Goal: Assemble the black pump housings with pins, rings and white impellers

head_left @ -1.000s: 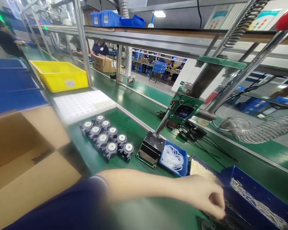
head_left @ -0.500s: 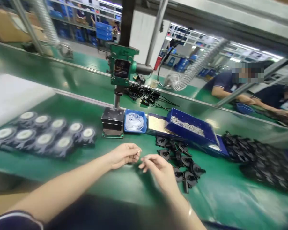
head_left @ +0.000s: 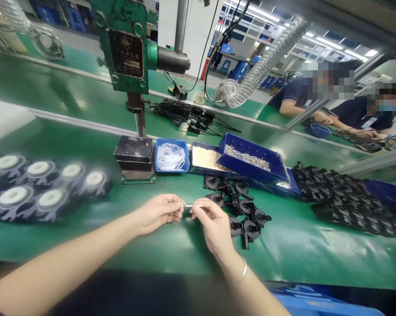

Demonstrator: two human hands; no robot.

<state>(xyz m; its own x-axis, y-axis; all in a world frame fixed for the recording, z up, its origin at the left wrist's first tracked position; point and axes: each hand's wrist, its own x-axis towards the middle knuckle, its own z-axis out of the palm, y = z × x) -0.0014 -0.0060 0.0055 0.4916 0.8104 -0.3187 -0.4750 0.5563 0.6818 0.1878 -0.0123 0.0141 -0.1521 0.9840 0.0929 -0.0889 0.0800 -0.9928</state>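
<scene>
My left hand point(head_left: 160, 213) pinches a small pale piece point(head_left: 182, 206) between thumb and fingertips. Facing it, my right hand point(head_left: 215, 226) grips a thin metal pin point(head_left: 189, 206) whose end meets the pale piece. Both hands hover over the green work surface. Just right of my right hand lie several black plastic housings point(head_left: 247, 206) with round stubs. Beyond the hands stand a blue tray of white rings point(head_left: 171, 157), a bin of small cream pieces point(head_left: 205, 158) and a dark blue bin of metal pins point(head_left: 247, 158).
A green press head point(head_left: 125, 48) rises above a black block point(head_left: 133, 151). Black parts with white discs point(head_left: 48, 197) lie in rows on the left. More black housings point(head_left: 345, 197) are piled at right. Black cables point(head_left: 184, 114) lie behind; two people work across the bench.
My hands have come together, and the pin now shows bridging the gap between them. The view has shifted closer to the bench, with the press looming larger.
</scene>
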